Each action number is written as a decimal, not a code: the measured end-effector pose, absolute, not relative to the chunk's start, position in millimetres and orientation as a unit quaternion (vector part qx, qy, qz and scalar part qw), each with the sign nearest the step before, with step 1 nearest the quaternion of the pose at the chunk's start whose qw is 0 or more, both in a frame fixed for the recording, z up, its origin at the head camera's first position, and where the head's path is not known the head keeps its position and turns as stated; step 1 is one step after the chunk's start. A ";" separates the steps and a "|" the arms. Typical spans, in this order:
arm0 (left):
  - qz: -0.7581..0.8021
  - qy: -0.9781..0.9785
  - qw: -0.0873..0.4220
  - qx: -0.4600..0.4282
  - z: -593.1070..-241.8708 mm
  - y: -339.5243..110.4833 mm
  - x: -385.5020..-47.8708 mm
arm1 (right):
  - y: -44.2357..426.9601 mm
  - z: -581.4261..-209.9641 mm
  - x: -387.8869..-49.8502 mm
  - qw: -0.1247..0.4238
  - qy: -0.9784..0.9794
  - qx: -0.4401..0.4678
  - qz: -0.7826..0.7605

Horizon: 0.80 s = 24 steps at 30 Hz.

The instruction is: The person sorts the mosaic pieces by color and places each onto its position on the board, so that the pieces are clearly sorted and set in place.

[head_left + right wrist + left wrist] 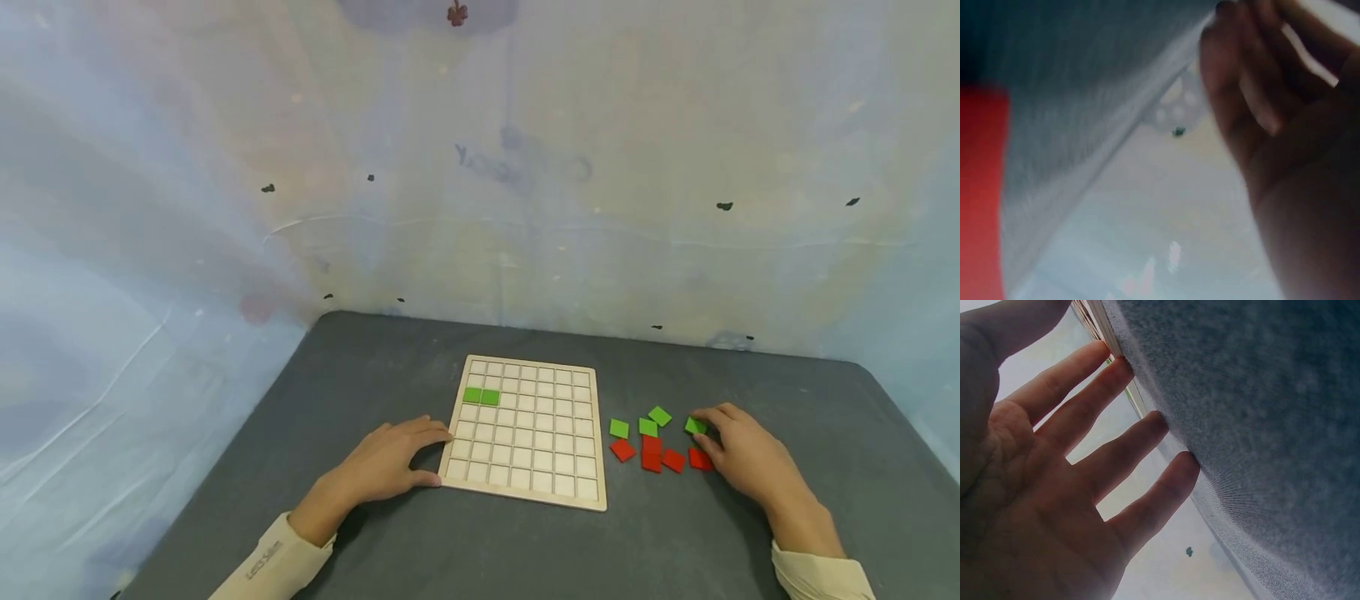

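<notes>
Head view, a green tile (695, 426) is being pinched by the right hand (753, 460), right of the gridded board (523, 440) touched by the left hand (381, 463); left wrist, spread fingers (1124, 453) are seen; right wrist, a blurred red tile (982, 194) is caught.

Smooth wooden board (523, 437), matt clothlike tabletop (660, 533)

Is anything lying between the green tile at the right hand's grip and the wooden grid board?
Yes: other green tiles lie on the table between that tile and the grid board, with red tiles on the nearer side.
</notes>
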<state>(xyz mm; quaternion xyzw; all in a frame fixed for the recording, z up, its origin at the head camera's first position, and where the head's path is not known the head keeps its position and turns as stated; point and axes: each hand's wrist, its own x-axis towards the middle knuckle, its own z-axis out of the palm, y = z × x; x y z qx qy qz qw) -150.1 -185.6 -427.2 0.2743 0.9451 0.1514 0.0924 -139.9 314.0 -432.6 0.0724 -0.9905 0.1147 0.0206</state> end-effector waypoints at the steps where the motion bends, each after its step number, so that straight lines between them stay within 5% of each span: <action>1: 0.151 0.945 0.092 0.275 -427.1 -185.2 -150.3 | 315.0 -431.5 -139.5 0.021 -0.991 0.067 0.112; 24: 0.154 0.945 0.093 0.275 -426.5 -184.7 -150.6 | 289.5 -426.3 -135.1 0.082 -0.989 0.077 0.099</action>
